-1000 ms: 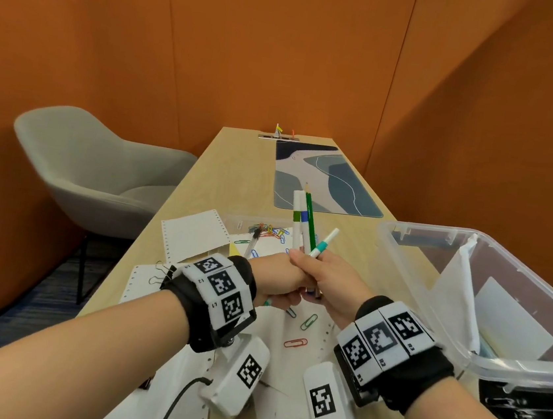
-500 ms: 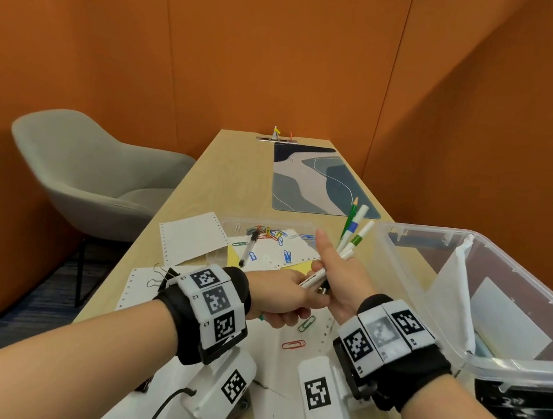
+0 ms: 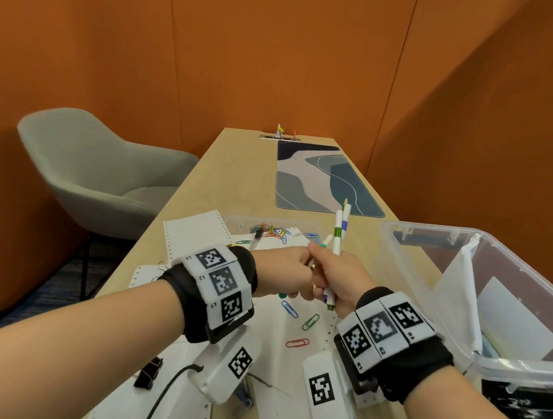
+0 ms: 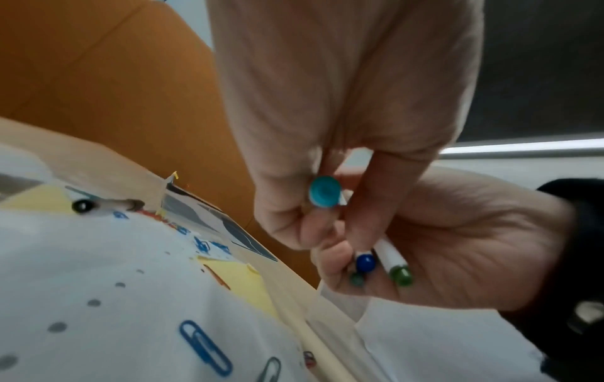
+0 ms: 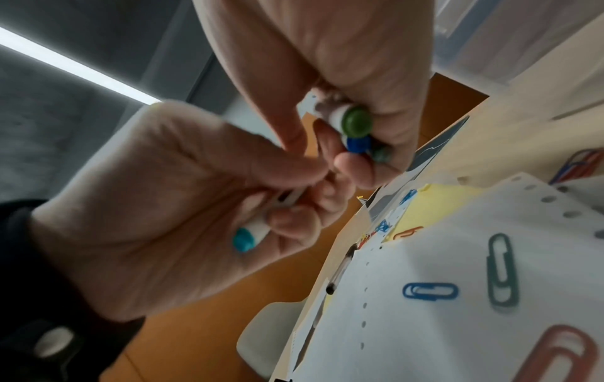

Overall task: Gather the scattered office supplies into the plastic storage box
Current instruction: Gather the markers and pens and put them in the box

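Note:
My right hand (image 3: 329, 280) grips a bundle of markers (image 3: 337, 237) with green and blue bands and a green pencil, held upright above the desk. The right wrist view shows their green (image 5: 356, 122) and blue ends in its curled fingers. My left hand (image 3: 291, 275) touches the right one and pinches a teal-ended marker (image 4: 323, 191), which also shows as the teal marker (image 5: 243, 240) in the right wrist view. The clear plastic storage box (image 3: 478, 361) stands to the right with paper sheets inside.
Perforated paper sheets (image 3: 193, 234) cover the desk, with loose coloured paper clips (image 3: 297, 342), a pen (image 3: 256, 238) and black binder clips (image 3: 148, 372) on them. A small clear tray of clips (image 3: 272, 231) lies further back. Beyond are a desk mat (image 3: 323, 180) and a grey chair (image 3: 100, 172).
The bundle in my right hand tilted towards the box half a second ago and now stands upright again. Both hands have drawn close together.

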The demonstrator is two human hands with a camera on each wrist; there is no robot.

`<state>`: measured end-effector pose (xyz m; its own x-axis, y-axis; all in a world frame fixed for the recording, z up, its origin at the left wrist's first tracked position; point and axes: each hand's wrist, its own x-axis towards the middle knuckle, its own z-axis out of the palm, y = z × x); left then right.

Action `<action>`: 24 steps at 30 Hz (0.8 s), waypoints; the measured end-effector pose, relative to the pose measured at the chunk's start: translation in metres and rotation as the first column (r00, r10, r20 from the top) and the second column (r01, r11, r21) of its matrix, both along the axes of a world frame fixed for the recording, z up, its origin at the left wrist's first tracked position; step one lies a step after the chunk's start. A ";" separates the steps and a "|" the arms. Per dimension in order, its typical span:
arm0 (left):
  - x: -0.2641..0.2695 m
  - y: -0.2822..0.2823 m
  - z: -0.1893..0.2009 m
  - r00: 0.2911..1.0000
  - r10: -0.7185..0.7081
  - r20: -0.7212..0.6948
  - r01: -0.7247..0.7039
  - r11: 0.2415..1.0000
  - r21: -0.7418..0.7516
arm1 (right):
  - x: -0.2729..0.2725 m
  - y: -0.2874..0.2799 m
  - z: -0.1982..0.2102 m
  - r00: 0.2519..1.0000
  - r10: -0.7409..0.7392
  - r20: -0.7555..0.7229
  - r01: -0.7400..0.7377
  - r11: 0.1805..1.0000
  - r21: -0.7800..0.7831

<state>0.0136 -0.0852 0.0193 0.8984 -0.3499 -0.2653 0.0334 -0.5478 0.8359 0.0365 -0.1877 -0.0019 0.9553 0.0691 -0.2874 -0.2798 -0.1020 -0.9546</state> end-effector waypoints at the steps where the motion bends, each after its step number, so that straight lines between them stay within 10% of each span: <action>1: 0.000 0.001 -0.002 1.000 -0.014 0.018 0.013 1.000 0.028 | 0.002 -0.001 -0.001 0.999 -0.014 -0.041 0.014 1.000 -0.008; 10: 0.017 0.017 -0.009 1.000 -0.016 -0.018 0.015 0.999 -0.048 | 0.014 -0.006 -0.006 0.980 -0.113 -0.162 0.122 0.992 0.045; 15: 0.058 0.050 -0.016 0.892 0.197 0.407 -0.393 0.782 0.483 | 0.012 -0.001 -0.015 0.970 -0.121 -0.212 0.158 0.973 0.167; 19: 0.067 0.055 -0.028 0.935 0.101 0.341 -0.327 0.622 0.711 | 0.009 0.002 -0.016 0.969 -0.057 -0.242 0.129 0.947 0.295; 24: 0.069 0.056 -0.022 0.933 0.277 0.228 -0.357 0.658 0.662 | 0.005 0.001 -0.010 0.971 -0.042 -0.234 0.124 0.929 0.348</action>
<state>0.0823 -0.0289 -0.0023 0.9547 0.2044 -0.2164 0.2552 -0.9362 0.2415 0.0415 -0.1866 -0.0115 0.8782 0.1300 -0.4603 -0.4780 0.2674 -0.8366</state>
